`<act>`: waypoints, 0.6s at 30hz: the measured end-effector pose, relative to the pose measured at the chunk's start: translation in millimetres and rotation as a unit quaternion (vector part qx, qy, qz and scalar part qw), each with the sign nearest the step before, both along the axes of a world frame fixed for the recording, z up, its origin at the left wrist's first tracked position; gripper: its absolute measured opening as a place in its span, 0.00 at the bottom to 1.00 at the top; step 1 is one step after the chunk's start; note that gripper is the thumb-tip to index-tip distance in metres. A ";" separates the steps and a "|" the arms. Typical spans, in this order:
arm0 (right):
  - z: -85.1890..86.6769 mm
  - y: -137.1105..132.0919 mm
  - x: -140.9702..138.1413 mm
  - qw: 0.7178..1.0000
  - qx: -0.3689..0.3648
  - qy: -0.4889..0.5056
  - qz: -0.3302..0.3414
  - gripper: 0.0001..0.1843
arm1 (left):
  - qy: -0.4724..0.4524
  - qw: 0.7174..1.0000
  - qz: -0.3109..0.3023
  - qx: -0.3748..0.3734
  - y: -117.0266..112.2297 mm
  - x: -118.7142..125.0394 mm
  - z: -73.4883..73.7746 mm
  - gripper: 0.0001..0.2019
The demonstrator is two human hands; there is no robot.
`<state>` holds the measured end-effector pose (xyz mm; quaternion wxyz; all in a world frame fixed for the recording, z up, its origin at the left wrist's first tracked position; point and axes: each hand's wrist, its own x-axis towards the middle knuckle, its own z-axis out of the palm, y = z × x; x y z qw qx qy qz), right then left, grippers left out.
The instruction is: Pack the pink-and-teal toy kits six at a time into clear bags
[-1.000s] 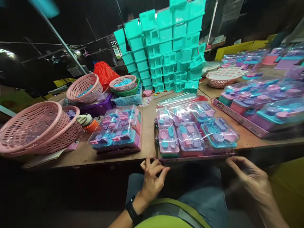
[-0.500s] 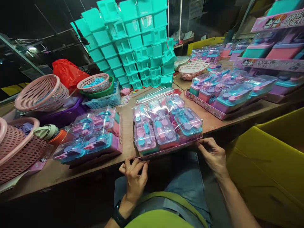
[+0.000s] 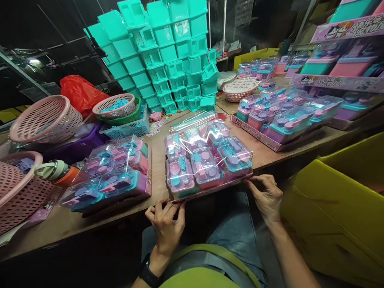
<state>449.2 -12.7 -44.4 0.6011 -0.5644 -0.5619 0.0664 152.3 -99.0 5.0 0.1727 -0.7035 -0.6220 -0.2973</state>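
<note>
In the middle of the table, a shallow cardboard tray holds several clear-lidded toy boxes in pink, teal and purple. Shiny clear plastic film lies over them and stretches out behind the tray. At the tray's front left corner, my left hand pinches the film's near edge, fingers closed. My right hand does the same at the front right corner, thumb against fingertips. The pinched edge itself is hardly visible.
A similar filled tray stands left, another right. Pink baskets and an orange bottle crowd the left side. Teal containers are stacked high behind. A yellow carton stands at my right.
The whole view has shifted slightly, with the scene sitting a little further left. Both hands keep their pinch at the tray's front corners.
</note>
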 end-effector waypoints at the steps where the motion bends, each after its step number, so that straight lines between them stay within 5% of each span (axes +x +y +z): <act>1: -1.8 1.4 2.5 1.000 -0.003 -0.006 -0.009 0.23 | -0.006 1.000 -0.001 -0.004 1.0 1.0 1.1 0.12; 8: -13.5 16.2 20.6 0.995 -0.014 -0.068 -0.066 0.30 | -0.006 1.000 -0.011 -0.016 5.7 -9.0 3.1 0.19; 12: -14.0 15.2 19.6 0.988 0.007 -0.076 -0.133 0.25 | 0.032 0.999 -0.005 -0.015 1.7 -25.0 1.4 0.23; 15: -14.6 -4.2 -9.0 0.983 0.038 -0.084 -0.156 0.23 | 0.034 0.999 -0.013 0.010 -1.5 -26.8 5.3 0.21; 18: -27.2 -32.1 -60.8 0.977 0.047 -0.205 -0.043 0.38 | 0.041 0.998 -0.024 0.036 1.2 -23.3 9.9 0.15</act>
